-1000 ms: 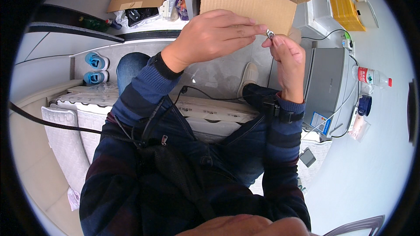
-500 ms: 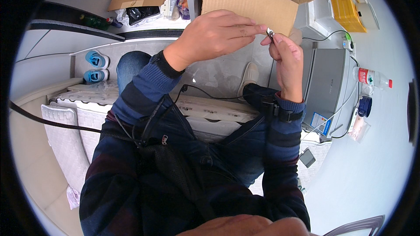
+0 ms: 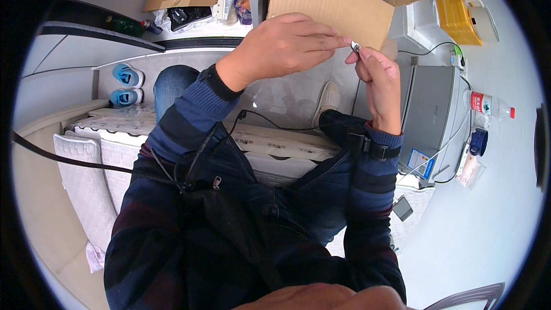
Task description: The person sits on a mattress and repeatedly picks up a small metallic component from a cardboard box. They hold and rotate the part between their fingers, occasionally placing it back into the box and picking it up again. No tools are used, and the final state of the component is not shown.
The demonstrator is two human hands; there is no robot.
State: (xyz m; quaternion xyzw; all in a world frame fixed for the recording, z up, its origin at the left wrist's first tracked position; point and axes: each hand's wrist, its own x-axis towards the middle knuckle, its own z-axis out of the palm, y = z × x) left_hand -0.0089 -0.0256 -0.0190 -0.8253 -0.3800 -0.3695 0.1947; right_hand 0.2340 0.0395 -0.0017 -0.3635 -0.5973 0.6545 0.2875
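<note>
My right hand [image 3: 381, 80] pinches a small silver nail clipper [image 3: 356, 49] between thumb and fingers, its jaws turned toward the other hand. From the left, my left hand [image 3: 290, 44] reaches across with its fingers stretched out and held close to each other. One of its fingertips meets the clipper's jaws; whether a nail sits between them is too small to see. Both hands are raised in front of an open cardboard box [image 3: 327, 6]. My left hand grasps nothing.
A grey cabinet-like appliance [image 3: 430, 115] stands on the right, near a clear bottle with a red label [image 3: 491, 103]. Blue shoes [image 3: 127, 76] lie on the floor at left. A black cable [image 3: 86, 162] runs to my body. I sit on a mattress edge [image 3: 275, 144].
Both hands keep nearly the same pose. My right hand and the clipper have shifted very slightly right and down. The surroundings have slid a little to the right in view.
</note>
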